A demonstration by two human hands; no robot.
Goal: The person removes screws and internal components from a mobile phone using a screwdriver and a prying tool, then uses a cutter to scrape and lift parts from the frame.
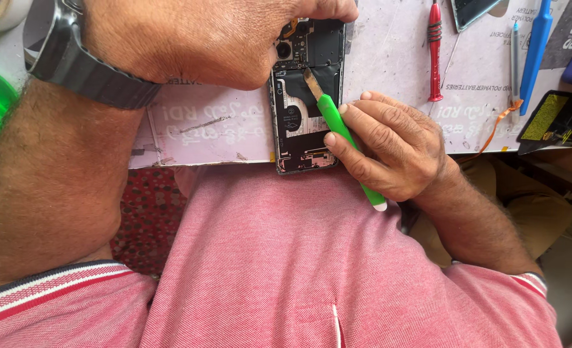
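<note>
Wristwatch [79,61] and forearm fill the upper left, belonging to the person's left hand [202,38], which reaches in from that side and presses down, fingers curled, on the upper part of an opened phone [305,96]. The phone lies with its back cover off on a pale pink work mat [202,129], at the mat's near edge, its long axis running straight away from the person's chest and its lower end just overhanging the red shirt [266,258]. Inside it a dark battery area and a round coil show. Just right of the phone, the right hand [395,151] is closed around a green prying tool [341,132], pinched between thumb and fingers. The tool slants up and to the left from that hand, and its flat metal tip [312,84] rests on the dark area in the phone's middle, close under the left hand. So the phone lies up and left of the right hand, and the tool crosses the phone's long axis at an angle. Farther right on the mat, well apart, lie a red screwdriver [434,51], a blue plastic tool [536,51] and a black and yellow battery pack [557,119].
</note>
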